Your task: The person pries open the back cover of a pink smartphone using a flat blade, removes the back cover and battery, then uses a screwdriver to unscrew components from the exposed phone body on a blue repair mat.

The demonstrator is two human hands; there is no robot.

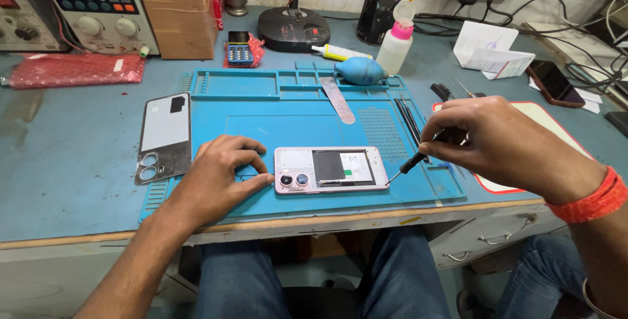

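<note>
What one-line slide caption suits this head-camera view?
Left hand steadies an opened pink phone on a blue repair mat while the right hand sets a screwdriver at its edge.

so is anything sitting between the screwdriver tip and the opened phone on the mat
Nothing visible does. The right hand holds the screwdriver with its tip at the right end of the opened phone, and only bare blue mat lies around that spot. The left hand steadies the phone's other end, by the camera lenses.
</note>
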